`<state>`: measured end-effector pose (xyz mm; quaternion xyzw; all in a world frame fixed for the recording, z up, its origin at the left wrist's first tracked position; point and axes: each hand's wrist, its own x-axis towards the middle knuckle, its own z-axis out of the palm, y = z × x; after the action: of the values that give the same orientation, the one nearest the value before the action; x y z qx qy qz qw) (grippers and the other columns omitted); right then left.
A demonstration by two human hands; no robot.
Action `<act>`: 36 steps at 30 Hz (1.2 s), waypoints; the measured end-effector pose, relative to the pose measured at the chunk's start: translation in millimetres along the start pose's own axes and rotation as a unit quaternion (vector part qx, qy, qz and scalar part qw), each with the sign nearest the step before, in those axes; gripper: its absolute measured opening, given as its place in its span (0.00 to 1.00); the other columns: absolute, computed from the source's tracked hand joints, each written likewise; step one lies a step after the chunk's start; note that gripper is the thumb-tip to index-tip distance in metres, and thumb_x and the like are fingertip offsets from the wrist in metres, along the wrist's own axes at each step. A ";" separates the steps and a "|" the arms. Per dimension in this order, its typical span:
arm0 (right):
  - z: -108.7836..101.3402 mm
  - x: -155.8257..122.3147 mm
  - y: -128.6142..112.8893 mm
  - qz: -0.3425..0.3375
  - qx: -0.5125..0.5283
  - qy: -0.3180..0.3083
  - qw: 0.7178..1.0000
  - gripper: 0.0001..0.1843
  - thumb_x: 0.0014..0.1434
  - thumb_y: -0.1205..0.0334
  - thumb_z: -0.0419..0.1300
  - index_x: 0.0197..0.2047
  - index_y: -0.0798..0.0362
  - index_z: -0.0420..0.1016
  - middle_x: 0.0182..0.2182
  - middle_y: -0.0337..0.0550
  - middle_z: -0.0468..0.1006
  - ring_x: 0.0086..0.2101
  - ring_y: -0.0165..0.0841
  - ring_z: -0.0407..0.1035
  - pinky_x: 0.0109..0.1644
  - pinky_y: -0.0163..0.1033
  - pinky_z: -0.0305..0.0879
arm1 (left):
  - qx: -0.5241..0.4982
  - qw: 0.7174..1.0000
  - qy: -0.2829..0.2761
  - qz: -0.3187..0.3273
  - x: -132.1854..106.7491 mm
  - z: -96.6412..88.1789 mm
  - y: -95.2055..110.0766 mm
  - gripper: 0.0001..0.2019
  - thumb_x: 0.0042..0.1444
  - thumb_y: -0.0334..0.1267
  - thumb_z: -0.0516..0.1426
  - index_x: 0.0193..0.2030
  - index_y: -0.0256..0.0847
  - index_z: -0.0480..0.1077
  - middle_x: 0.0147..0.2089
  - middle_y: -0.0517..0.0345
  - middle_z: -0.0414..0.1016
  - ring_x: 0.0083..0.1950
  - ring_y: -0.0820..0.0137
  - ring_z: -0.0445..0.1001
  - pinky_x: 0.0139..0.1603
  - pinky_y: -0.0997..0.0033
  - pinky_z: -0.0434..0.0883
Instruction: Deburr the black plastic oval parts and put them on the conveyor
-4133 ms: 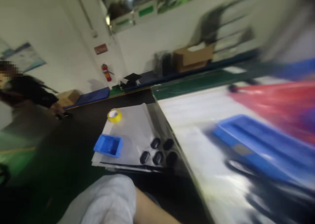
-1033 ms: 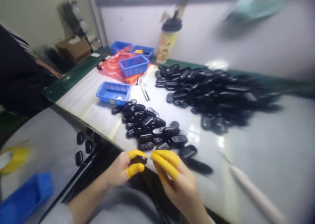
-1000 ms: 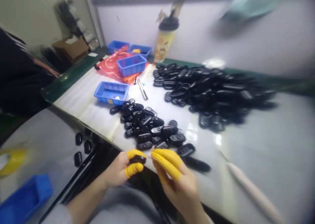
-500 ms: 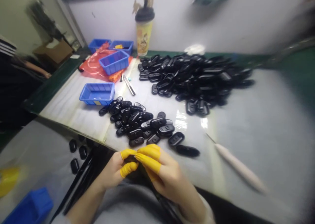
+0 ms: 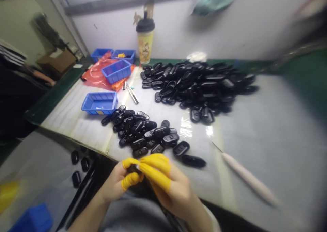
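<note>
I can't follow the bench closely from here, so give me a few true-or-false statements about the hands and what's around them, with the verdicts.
1. The left hand and the right hand both wear yellow finger cots. True.
2. The fingers of both hands meet around a small dark piece. True.
3. The right hand holds the pointed tool. False: it lies on the bench, to the right of the hands, and neither hand touches it.
4. All the black pieces sit inside the blue tray. False: most lie loose on the bench in two heaps.
5. The drink cup lies on its side. False: it stands upright beyond the bench's far edge.
</note>
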<state>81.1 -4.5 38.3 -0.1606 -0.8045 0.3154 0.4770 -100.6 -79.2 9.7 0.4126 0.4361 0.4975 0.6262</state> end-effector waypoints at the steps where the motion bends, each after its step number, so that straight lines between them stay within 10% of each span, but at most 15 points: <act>1: 0.8 0.6 -0.1 -0.005 0.007 -0.013 1.000 0.19 0.62 0.76 0.54 0.56 0.58 0.69 0.44 0.54 0.77 0.46 0.38 0.71 0.49 0.46 0.74 | -0.008 1.000 0.003 -0.004 0.3 0.3 -1.0 0.11 0.60 0.45 0.61 0.42 0.39 0.72 0.31 0.60 0.70 0.31 0.79 0.65 0.33 0.81 0.63; 10: -10.3 -27.1 22.7 0.061 -0.053 0.002 0.997 0.15 0.60 0.76 0.58 0.49 0.54 0.74 0.42 0.48 0.79 0.43 0.32 0.74 0.50 0.34 0.74 | 0.023 0.987 0.136 0.086 4.7 -21.4 11.6 0.14 0.60 0.47 0.59 0.46 0.40 0.66 0.36 0.57 0.73 0.25 0.80 0.68 0.24 0.80 0.62; 17: -2.8 -40.5 36.7 0.018 -0.048 -0.048 0.998 0.15 0.61 0.73 0.57 0.49 0.54 0.76 0.42 0.48 0.81 0.42 0.34 0.78 0.50 0.34 0.75 | 0.336 0.819 0.449 0.123 10.8 -105.0 51.1 0.20 0.58 0.48 0.59 0.52 0.44 0.58 0.33 0.64 0.70 0.24 0.73 0.70 0.28 0.73 0.69; 21: -4.4 -42.0 40.1 0.032 -0.053 -0.064 0.996 0.15 0.62 0.71 0.57 0.50 0.52 0.77 0.42 0.48 0.82 0.42 0.36 0.78 0.48 0.36 0.76 | 0.613 0.687 0.389 -0.019 26.2 -144.5 69.8 0.17 0.61 0.44 0.54 0.55 0.39 0.65 0.44 0.49 0.75 0.46 0.59 0.75 0.50 0.58 0.71; 27: -5.1 -43.7 42.3 0.027 -0.064 -0.046 0.997 0.14 0.63 0.68 0.57 0.50 0.52 0.78 0.42 0.47 0.82 0.40 0.37 0.79 0.48 0.37 0.77 | 0.704 0.598 0.384 -0.016 41.3 -147.1 73.2 0.20 0.61 0.42 0.55 0.57 0.37 0.68 0.57 0.36 0.68 0.60 0.46 0.63 0.59 0.41 0.60; 36: -4.9 -41.2 40.7 0.019 -0.068 -0.041 0.997 0.14 0.61 0.70 0.58 0.49 0.52 0.78 0.41 0.48 0.82 0.40 0.38 0.79 0.47 0.37 0.77 | 0.739 0.628 0.243 0.001 87.4 -103.3 58.4 0.16 0.61 0.34 0.55 0.56 0.34 0.68 0.49 0.40 0.74 0.54 0.52 0.69 0.55 0.50 0.66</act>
<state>103.9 4.7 -14.3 -0.1950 -0.8399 0.2755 0.4250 -204.0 24.8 24.5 0.6015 0.7934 0.0911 -0.0182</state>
